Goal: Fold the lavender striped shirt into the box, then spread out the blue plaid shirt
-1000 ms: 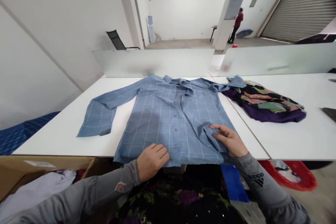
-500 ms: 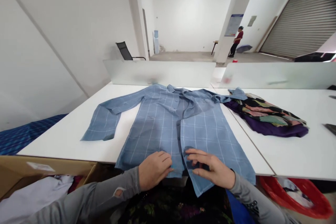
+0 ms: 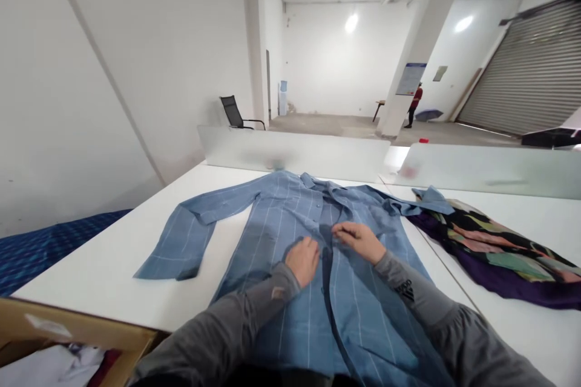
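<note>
A blue long-sleeved shirt [image 3: 281, 227] with thin white checks lies front up on the white table, its buttoned front parted down the middle. My right hand [image 3: 361, 240] pinches the front edge on the right side at chest height. Just left of the opening, my left hand [image 3: 303, 261] is closed on the other front edge, its fingertips partly hidden. One sleeve stretches out to the left. The other sleeve reaches right, and its cuff [image 3: 433, 199] rests on a patterned garment [image 3: 503, 236] with purple cloth.
A cardboard box [image 3: 91, 323] holding clothes stands below the white table [image 3: 104, 254] at left. Blue patterned cloth [image 3: 54, 248] lies beyond the left edge. Frosted dividers [image 3: 299, 150] line the table's back. A chair [image 3: 233, 113] and a person [image 3: 415, 106] are farther off.
Both hands have moved from the shirt's lower hem up to its chest opening. The shirt's lower part now reaches nearer to me, and the view has tilted up.
</note>
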The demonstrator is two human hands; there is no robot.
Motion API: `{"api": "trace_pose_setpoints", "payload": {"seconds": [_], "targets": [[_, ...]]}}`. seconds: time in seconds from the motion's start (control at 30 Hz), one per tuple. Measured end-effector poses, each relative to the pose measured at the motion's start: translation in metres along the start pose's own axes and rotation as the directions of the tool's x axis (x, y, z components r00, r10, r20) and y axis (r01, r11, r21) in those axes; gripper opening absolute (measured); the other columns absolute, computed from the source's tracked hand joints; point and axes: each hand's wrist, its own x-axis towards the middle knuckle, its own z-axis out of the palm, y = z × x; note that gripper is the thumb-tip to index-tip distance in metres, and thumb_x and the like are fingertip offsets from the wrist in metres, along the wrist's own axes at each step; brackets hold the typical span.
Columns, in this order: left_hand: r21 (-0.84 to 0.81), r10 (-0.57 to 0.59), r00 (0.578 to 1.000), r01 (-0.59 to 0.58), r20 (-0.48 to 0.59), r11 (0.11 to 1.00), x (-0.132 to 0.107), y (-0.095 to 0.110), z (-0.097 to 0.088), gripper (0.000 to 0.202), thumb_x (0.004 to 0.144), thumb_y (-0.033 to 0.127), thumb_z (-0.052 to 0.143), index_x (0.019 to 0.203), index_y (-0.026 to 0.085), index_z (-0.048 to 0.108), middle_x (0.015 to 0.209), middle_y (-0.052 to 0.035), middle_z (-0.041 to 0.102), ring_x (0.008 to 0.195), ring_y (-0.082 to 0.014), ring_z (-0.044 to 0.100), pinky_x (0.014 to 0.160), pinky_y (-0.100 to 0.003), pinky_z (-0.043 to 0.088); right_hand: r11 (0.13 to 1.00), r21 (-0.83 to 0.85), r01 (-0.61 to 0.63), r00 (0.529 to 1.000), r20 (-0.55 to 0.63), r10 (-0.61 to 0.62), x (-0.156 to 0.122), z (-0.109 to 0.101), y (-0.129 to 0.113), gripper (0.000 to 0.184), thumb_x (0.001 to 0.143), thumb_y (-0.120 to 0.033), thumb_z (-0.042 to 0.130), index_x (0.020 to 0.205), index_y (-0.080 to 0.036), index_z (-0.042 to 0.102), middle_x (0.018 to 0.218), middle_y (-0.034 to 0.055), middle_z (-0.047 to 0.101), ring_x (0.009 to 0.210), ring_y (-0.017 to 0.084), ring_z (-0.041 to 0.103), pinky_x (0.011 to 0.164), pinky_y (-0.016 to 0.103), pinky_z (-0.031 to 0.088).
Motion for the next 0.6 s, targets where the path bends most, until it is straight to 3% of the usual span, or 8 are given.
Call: {"api": "trace_pose_setpoints", "payload": {"seconds": [0.17,0.3,0.43,0.5,0.6], "targets": [[-0.038,0.060,0.998,-0.060,-0.011,0.997,-0.037,0.009,0.016,0.013,0.091,0.015,0.042,0.083,0.020,0.052,0.091,-0.0038,0.057,0.082,-0.0172,0.056,0.072,-0.030,0.042,0.973,-0.228,-0.036,0.982,-0.190,-0.008,0.116,0.002,0.041,0.030,0.087,-0.018,0.047,0.104,-0.020,0.071,0.111,0.0060,0.071,0.106,0.021,0.064,0.095,0.036,0.049],[-0.109,0.042,0.999,-0.043,-0.006,0.993,-0.036,0.007,0.017,0.011,0.090,0.015,0.044,0.083,0.020,0.051,0.089,-0.0021,0.058,0.080,-0.0154,0.056,0.068,-0.029,0.040,0.956,-0.256,-0.144,0.972,-0.218,0.088,0.193,0.021,0.076,0.024,0.091,-0.019,0.050,0.104,-0.016,0.071,0.116,0.0097,0.068,0.112,0.024,0.061,0.100,0.037,0.045],[-0.132,0.046,0.999,-0.043,0.020,0.990,-0.025,-0.001,0.017,0.013,0.092,0.019,0.045,0.082,0.021,0.052,0.087,-0.0017,0.060,0.077,-0.0152,0.057,0.063,-0.030,0.037,0.942,-0.256,-0.214,0.970,-0.171,0.174,0.230,0.030,0.123,0.031,0.093,-0.035,0.058,0.118,-0.017,0.061,0.121,0.0088,0.061,0.105,0.021,0.061,0.090,0.042,0.052],[-0.137,0.042,0.999,-0.037,0.031,0.990,-0.021,-0.005,0.018,0.014,0.092,0.020,0.046,0.080,0.020,0.052,0.086,-0.0018,0.060,0.076,-0.0154,0.057,0.062,-0.031,0.036,0.944,-0.239,-0.228,0.967,-0.165,0.191,0.238,0.026,0.143,0.033,0.094,-0.036,0.057,0.121,-0.018,0.058,0.124,0.0089,0.058,0.106,0.020,0.060,0.090,0.043,0.052],[-0.139,0.038,0.999,-0.034,0.030,0.990,-0.018,-0.009,0.019,0.011,0.090,0.018,0.049,0.080,0.020,0.052,0.085,-0.0017,0.060,0.076,-0.0156,0.056,0.062,-0.031,0.036,0.951,-0.187,-0.247,0.959,-0.191,0.211,0.246,0.015,0.160,0.025,0.091,-0.031,0.061,0.110,-0.016,0.064,0.121,0.0088,0.063,0.108,0.021,0.061,0.094,0.043,0.050]]}}
